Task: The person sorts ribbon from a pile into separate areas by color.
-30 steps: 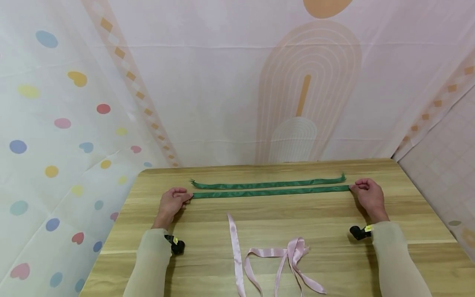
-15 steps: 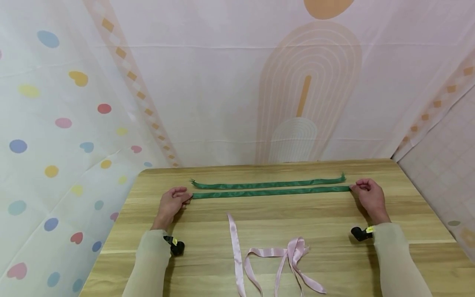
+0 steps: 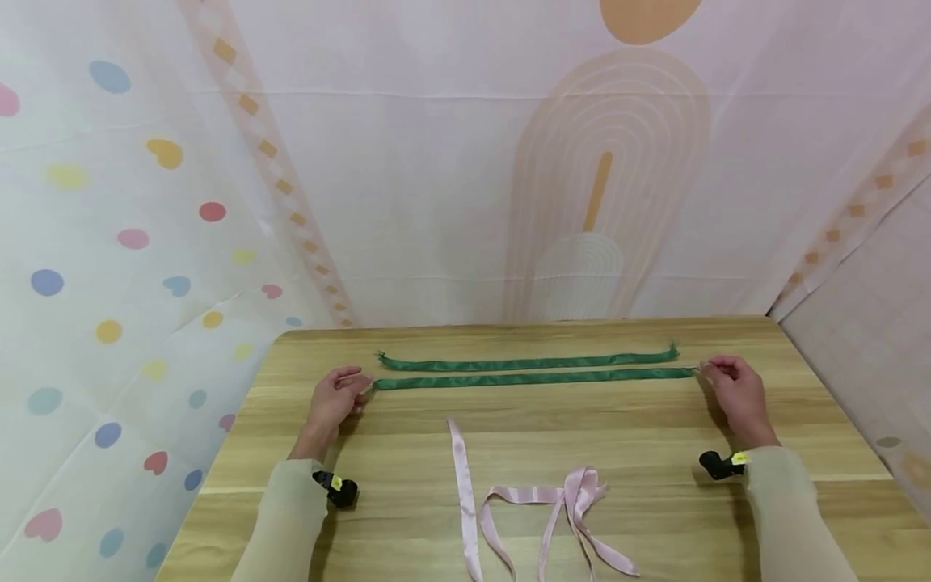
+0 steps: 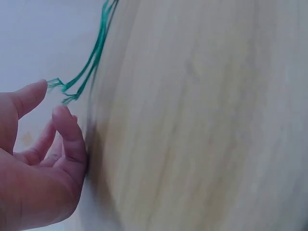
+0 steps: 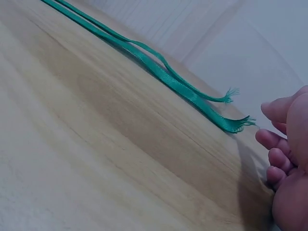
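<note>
Two green ribbons lie straight and parallel across the far part of the wooden table (image 3: 655, 436). The near green ribbon (image 3: 534, 377) (image 5: 211, 111) has a frayed end just short of each hand. My left hand (image 3: 336, 398) (image 4: 43, 159) rests by its left end with fingers loosely curled, holding nothing. At the right end my right hand (image 3: 733, 388) (image 5: 288, 159) sits a small gap away, also with nothing in it. The far green ribbon (image 3: 527, 362) lies untouched behind.
A pink satin ribbon (image 3: 538, 505) lies in loose loops at the table's near middle, one strand running toward the green ribbons. Patterned curtain walls (image 3: 465, 202) close off the back and both sides. Black wrist cameras (image 3: 342, 489) sit on both sleeves.
Both hands have let go of the near green ribbon's ends and drawn slightly outward. The ribbon lies flat where it was.
</note>
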